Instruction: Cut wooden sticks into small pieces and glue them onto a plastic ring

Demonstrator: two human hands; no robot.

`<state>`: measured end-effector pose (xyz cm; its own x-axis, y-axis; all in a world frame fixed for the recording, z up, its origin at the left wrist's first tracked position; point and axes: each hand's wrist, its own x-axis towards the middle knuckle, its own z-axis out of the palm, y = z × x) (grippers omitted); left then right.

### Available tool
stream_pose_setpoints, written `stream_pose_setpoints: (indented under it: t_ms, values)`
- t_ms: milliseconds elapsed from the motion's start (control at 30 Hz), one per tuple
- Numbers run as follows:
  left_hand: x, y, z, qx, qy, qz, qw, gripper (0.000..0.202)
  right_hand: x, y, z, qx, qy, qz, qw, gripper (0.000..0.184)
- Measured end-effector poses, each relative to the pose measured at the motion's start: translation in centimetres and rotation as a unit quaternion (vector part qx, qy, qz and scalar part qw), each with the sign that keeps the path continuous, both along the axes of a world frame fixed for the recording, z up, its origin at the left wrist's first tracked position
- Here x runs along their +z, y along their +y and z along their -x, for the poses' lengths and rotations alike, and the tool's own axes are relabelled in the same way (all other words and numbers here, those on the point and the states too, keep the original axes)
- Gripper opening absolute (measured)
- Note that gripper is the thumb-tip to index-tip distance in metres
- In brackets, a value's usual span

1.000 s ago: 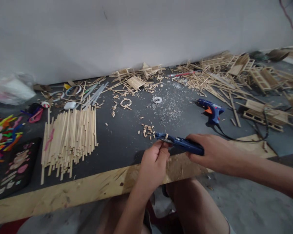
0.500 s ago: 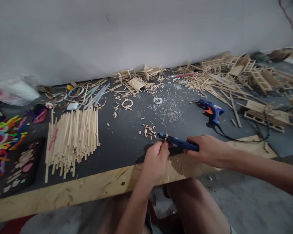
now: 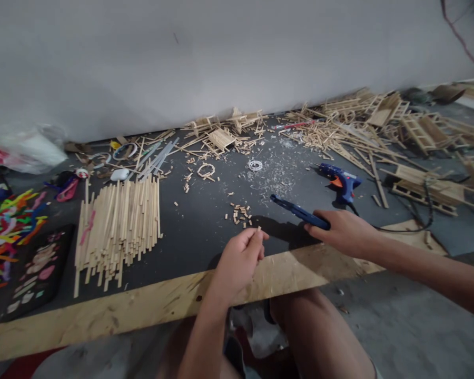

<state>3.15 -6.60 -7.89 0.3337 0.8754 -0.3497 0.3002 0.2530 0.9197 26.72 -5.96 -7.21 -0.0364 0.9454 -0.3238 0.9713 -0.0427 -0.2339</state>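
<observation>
One blue tool now off stick | left grip: pinching stick | right grip: round tool

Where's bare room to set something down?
The widest bare tabletop lies between the stick bundle and the small cut pieces. A narrower patch lies between pale scraps and the glue gun, beyond the blue tool in the right hand. Crowded: back and right, with loose sticks and wooden models; left edge, with colourful strips.
</observation>
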Motion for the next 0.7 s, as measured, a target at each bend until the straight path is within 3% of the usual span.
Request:
stream_pose_setpoints:
  t_ms: [133, 267, 400, 567, 700]
  values:
    - [0.6, 1.2, 3.6, 0.051, 0.147, -0.083, 0.984, 0.033, -0.6, 0.3, -0.4, -0.031, 0.033, 0.003, 0.999, 0.035]
    - [0.6, 4.1, 6.7, 0.098, 0.323, -0.159, 0.928, 0.027, -1.1, 0.4, -0.6, -0.046, 0.039, 0.005, 0.998, 0.037]
    - [0.5, 8.6, 7.2, 0.125, 0.387, -0.232, 0.884, 0.024, -1.4, 0.3, -0.5, -0.057, 0.027, -0.001, 0.998, 0.038]
    - [1.0, 14.8, 5.8, 0.082, 0.433, -0.295, 0.848, 0.026, -1.3, 0.3, -0.4, -0.065, 0.026, 0.001, 0.998, 0.036]
    - [1.5, 18.4, 4.8, -0.005, 0.514, -0.233, 0.826, 0.024, -1.4, 0.5, -0.5, -0.056, 0.032, -0.003, 0.998, 0.035]
